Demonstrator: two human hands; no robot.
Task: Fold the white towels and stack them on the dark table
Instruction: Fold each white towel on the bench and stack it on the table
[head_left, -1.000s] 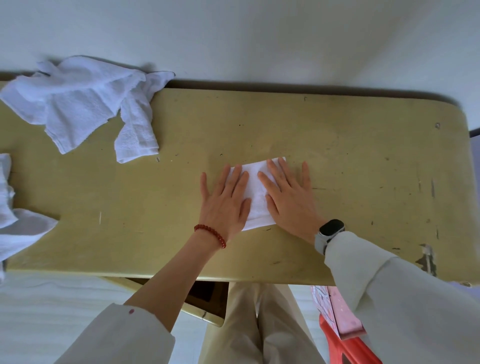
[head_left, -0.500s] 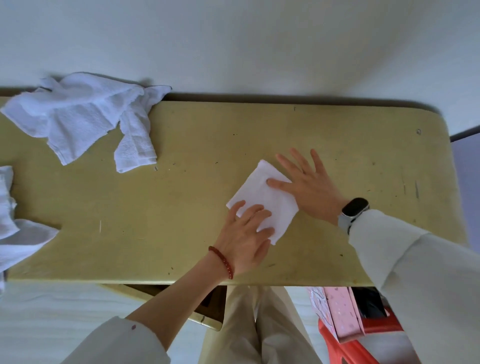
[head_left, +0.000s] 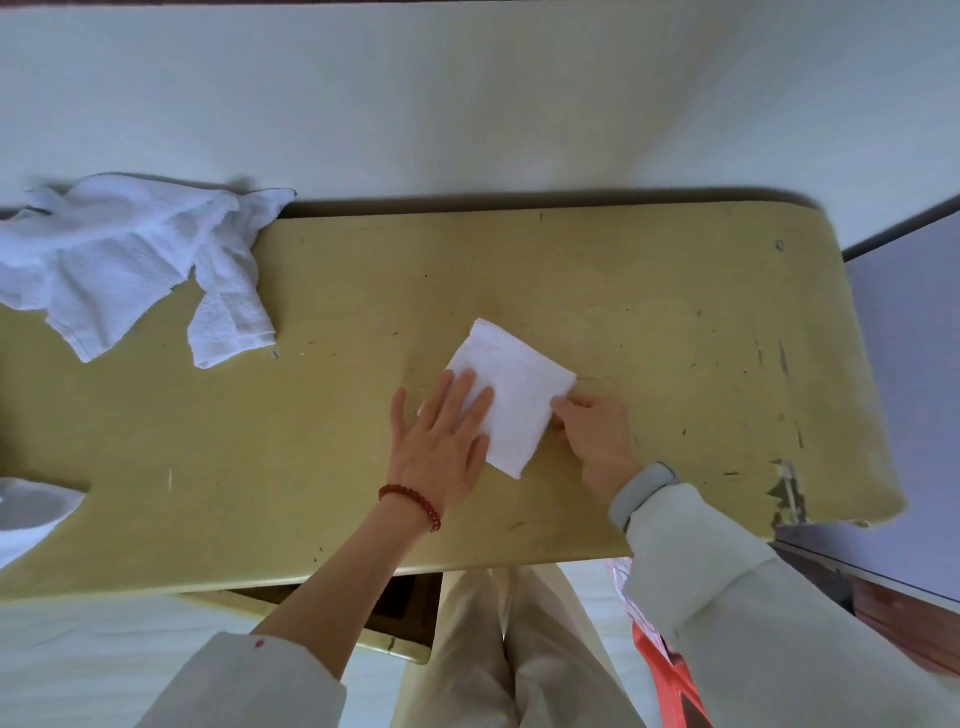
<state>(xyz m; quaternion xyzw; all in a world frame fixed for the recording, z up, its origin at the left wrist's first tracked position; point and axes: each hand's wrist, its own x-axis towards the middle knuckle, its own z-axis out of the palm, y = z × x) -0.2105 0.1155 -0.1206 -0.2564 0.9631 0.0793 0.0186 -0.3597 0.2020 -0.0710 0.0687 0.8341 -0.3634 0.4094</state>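
White folded towel (head_left: 511, 397) lies mid-table (head_left: 675, 322), my left hand (head_left: 441, 447) flat on it. My right hand (head_left: 592, 423) pinches its right edge; bare tabletop stretches rightward.

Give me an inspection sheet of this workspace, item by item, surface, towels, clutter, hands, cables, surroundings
Surface: yellow table, scuffed, paint chipped at its right corner.
Job's things: folded towel lying tilted mid-table; unfolded towels heaped far left; another towel at the left edge.
Clutter: nothing seen.
Hands: left hand flat on the folded towel; right hand in a pinching grip on its right edge.
Cables: nothing seen.
Surroundings: pale wall behind; red stool below right.
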